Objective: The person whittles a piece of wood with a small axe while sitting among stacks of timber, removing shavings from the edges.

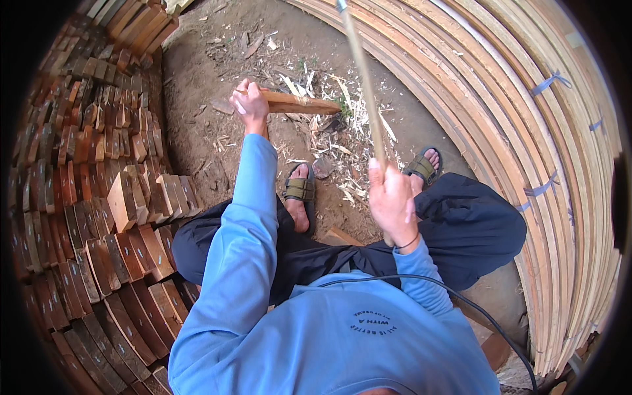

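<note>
My left hand [250,102] is closed round one end of a reddish-brown wooden stake [299,104]. The stake slants out to the right, its far end over a patch of pale wood chips [355,125]. Its upper edge shows a lighter cut surface. In my right hand [393,201] is a long, pale wooden handle [366,79], gripped near its lower end and raised toward the top of the view. A bit of metal shows at the handle's upper tip; the tool's head is cut off by the picture's edge.
Stacked wooden blocks [99,263] rise close on my left. Long curved-looking planks [474,99], tied with blue strips, line the right side. My sandalled feet [300,191] stand apart on the dirt floor [197,85]. A black cable [454,293] crosses my shirt.
</note>
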Demonstrator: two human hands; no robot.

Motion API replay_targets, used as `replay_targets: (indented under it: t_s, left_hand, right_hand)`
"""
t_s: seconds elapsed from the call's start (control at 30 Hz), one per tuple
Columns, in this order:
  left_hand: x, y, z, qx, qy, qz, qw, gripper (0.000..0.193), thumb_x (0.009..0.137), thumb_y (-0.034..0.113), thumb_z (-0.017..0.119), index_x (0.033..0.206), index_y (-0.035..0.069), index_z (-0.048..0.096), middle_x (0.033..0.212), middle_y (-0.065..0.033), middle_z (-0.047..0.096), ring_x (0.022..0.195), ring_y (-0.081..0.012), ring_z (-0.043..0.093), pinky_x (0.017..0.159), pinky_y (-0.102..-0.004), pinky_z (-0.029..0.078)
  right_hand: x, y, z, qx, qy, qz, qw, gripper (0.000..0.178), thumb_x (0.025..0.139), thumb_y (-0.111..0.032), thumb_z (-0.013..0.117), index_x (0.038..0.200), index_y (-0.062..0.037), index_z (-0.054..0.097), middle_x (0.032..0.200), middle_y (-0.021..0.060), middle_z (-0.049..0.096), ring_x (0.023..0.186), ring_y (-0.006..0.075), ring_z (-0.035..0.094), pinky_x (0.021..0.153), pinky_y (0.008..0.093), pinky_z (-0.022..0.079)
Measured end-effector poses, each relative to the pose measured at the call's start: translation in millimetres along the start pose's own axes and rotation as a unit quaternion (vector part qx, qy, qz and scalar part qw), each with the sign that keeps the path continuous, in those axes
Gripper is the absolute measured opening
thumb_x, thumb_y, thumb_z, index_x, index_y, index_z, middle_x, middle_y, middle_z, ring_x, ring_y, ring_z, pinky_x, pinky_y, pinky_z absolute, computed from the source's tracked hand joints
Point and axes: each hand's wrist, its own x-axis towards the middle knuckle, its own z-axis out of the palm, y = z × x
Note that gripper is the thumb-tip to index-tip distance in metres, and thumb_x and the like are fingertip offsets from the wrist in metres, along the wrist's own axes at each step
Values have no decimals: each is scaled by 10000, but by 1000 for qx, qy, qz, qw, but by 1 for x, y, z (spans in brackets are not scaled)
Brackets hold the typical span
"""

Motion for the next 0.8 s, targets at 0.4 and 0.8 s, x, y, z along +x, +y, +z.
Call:
replay_targets:
  t_s: [0.4,0.8]
  left_hand:
    - [-2,5,-2,-6,3,-21,1000,369,782,215,447,622,-41,660,651,-223,671,646,-383,652,688,-455,508]
    - [0,10,7,20,-10,18,1000,295,785,173,460,618,-38,581,667,-215,684,632,-388,659,663,-466,505]
  right_hand:
    - [-6,21,22,-2,-30,-2,1000,419,1029,-310,486,837,46,600,651,296,577,701,489,622,621,547,457]
    - [-20,84,64,-120,-171,30,977,526,1022,-313,445,759,92,653,783,344,627,800,501,645,778,565,491]
